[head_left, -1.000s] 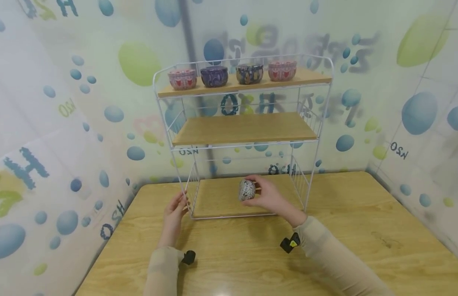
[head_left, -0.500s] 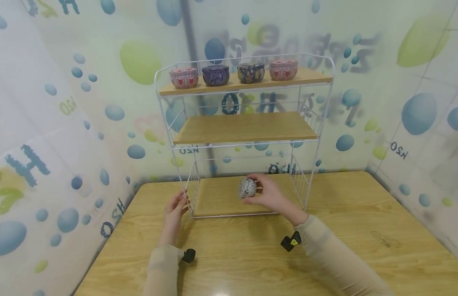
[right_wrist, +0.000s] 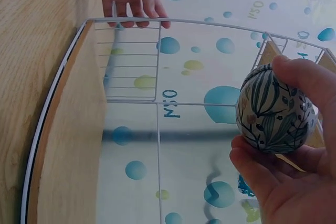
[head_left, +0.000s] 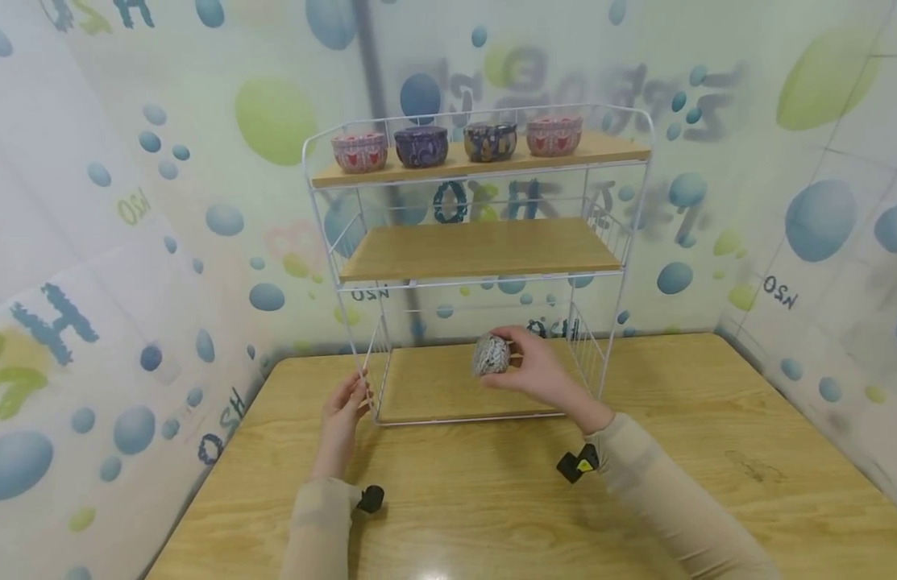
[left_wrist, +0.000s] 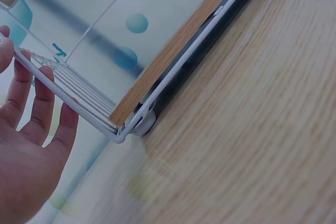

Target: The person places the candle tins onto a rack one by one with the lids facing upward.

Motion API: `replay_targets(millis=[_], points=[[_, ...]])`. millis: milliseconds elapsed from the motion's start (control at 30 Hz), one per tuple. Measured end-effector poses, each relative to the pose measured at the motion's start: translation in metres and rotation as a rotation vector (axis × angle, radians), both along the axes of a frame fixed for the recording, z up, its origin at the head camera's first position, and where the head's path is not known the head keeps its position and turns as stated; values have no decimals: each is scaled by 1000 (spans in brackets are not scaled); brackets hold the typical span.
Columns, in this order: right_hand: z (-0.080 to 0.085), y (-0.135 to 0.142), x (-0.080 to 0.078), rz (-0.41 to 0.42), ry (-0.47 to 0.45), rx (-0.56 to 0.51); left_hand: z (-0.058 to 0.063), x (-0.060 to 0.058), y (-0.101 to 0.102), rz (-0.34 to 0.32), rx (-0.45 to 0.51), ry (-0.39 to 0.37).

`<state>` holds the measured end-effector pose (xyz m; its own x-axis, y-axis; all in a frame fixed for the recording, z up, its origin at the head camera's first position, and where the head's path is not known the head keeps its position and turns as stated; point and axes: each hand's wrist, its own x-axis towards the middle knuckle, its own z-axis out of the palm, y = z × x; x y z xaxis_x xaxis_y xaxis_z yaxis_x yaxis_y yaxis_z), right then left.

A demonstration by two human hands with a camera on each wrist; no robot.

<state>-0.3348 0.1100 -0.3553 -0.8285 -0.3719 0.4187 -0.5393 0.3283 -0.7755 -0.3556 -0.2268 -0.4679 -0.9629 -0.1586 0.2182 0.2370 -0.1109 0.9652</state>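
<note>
My right hand (head_left: 531,366) pinches a small round tin (head_left: 491,355) between thumb and fingers, in front of the rack's bottom level and above its board. In the right wrist view the tin (right_wrist: 273,111) shows green leaves on a pale ground, with a rim at its upper left; fingers hide its far side. At the lower left, my left hand (head_left: 342,411) holds the white wire upright of the shelf rack (head_left: 346,338). The left wrist view has that hand's thumb and fingertips (left_wrist: 44,74) on opposite sides of the wire (left_wrist: 63,95).
On the rack's top board (head_left: 448,171) stand a pink tin (head_left: 359,153), a purple tin (head_left: 422,147), a dark patterned tin (head_left: 490,142) and another pink tin (head_left: 554,137). The middle board (head_left: 480,248) overhangs the bottom board (head_left: 426,383). A patterned wall stands close behind.
My right hand has risen slightly and shifted a little right with the tin, which has turned in the fingers. The left hand stays on the upright.
</note>
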Motion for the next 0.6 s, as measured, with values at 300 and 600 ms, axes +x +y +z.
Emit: replay_targets(millis=[300,600], points=[[18,8,3,-80,33,83,3,-1,3,-17,43,-20],[27,9,-1,-72,27,104,-1,-2,2,-12,42,-11]])
